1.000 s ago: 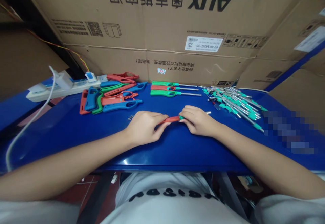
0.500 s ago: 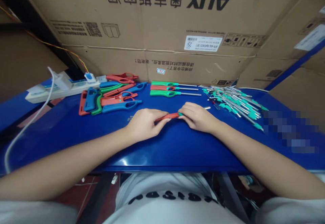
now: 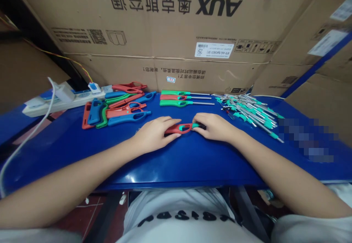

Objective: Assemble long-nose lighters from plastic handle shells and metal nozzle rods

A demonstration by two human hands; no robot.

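A red lighter with a long nozzle (image 3: 187,127) is stretched between my two hands, just above the blue table. My left hand (image 3: 152,134) grips its red handle end, thumb below and fingers above. The turquoise trigger and collar show in its middle. My right hand (image 3: 213,126) is closed around the nozzle end, hiding most of the metal tube. Beyond my hands lie three put-together lighters side by side: a green one (image 3: 172,103), a red one (image 3: 170,97) and another green one (image 3: 173,92), their tubes pointing right.
Loose red, blue and green handle shells (image 3: 121,107) lie piled at the left. A heap of metal tubes with turquoise parts (image 3: 253,111) is at the right. Behind the blue table (image 3: 176,166) stands a cardboard wall (image 3: 132,22). A white power strip (image 3: 38,108) with cables sits far left.
The red lighter has rolled in my hands, so its trigger opening now faces the view. The metal tip beyond my right hand is no longer visible. The view has shifted slightly.
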